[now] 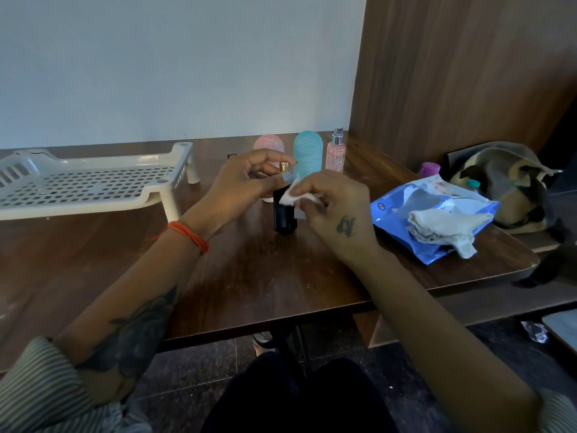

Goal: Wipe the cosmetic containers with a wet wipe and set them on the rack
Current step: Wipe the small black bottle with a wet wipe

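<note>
A black bottle (284,215) with a gold spray top stands on the wooden table (249,276) in the middle. My left hand (240,182) grips its upper part from the left. My right hand (337,210) pinches a crumpled white wet wipe (296,196) against the bottle's shoulder. Behind stand a pink rounded container (268,145), a blue rounded container (307,154) and a pink spray bottle (335,151). The white perforated rack (87,185) sits at the left with nothing on it.
A blue wet-wipe pack (402,220) lies open at the right with used wipes (443,228) on it. A purple cap (430,168) and a bag (505,185) are at the far right. A wood panel wall rises behind the right side.
</note>
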The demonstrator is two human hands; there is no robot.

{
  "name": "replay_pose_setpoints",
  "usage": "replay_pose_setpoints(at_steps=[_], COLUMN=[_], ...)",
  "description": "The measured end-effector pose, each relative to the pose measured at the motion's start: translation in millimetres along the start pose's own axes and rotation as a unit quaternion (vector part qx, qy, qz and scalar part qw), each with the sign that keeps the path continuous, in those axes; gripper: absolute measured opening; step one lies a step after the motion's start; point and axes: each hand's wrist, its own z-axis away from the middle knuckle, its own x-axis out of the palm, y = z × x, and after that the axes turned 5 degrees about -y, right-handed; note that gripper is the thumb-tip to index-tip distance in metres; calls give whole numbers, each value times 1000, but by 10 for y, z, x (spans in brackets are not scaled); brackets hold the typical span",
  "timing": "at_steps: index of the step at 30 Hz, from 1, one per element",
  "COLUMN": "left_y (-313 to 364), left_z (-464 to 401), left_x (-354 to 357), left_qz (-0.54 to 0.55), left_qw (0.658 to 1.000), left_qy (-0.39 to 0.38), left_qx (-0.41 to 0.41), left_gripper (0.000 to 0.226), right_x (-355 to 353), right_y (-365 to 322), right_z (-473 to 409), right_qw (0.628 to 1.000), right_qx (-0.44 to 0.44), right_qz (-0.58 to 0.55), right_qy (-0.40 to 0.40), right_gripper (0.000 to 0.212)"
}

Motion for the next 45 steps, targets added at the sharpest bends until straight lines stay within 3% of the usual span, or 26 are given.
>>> replay_pose_setpoints(at_steps=[4, 8, 13, 17, 20, 22, 26, 30, 34, 37, 41, 45], left_y=[-23, -16, 5, 10, 9, 14, 7, 4, 10, 19, 28, 21], left_z=[-10, -7, 1, 6, 11, 13, 12, 14, 20, 33, 40, 21], left_x=[-1, 1, -4, 0, -5, -9, -17, -25, -16, -12, -18, -27], left_qz=[-12, -10, 7, 15, 21, 19, 13, 21, 26, 24, 19, 9], left_qw=[1000, 1000, 1000, 999, 999, 999, 999, 999, 999, 999, 999, 999], left_qy=[9, 10, 14, 15, 15, 13, 16, 12, 12, 11, 16, 22], left_qx=[-5, -9, -22, -29, -31, -28, -33, -39, -41, -41, -29, -29], left_gripper=[21, 20, 19, 19, 19, 18, 20, 18, 18, 17, 19, 22], right_x=[6, -7, 21, -42, -23, -16, -49, -61, -63, -25, -30, -22], right_y=[42, 5, -26, 8, -9, -30, -68, -62, -100, -93, -56, -55], right_z=[50, -10, 40, 3, 36, 40, 43, 28, 53, 69, 83, 48], right_qw=[997, 999, 994, 972, 995, 998, 986, 958, 994, 992, 983, 998], right_qx=[27, -5, -26, 58, 12, -20, -26, 41, 0, -28, 8, -12], right_qz=[17, 31, 10, 25, 49, 29, 36, 120, 60, 23, 38, 25], right_qy=[-71, 23, -106, -224, -83, -58, -158, -257, -93, -120, -181, -63], right_gripper=[14, 10, 17, 10, 14, 19, 21, 16, 12, 15, 11, 15])
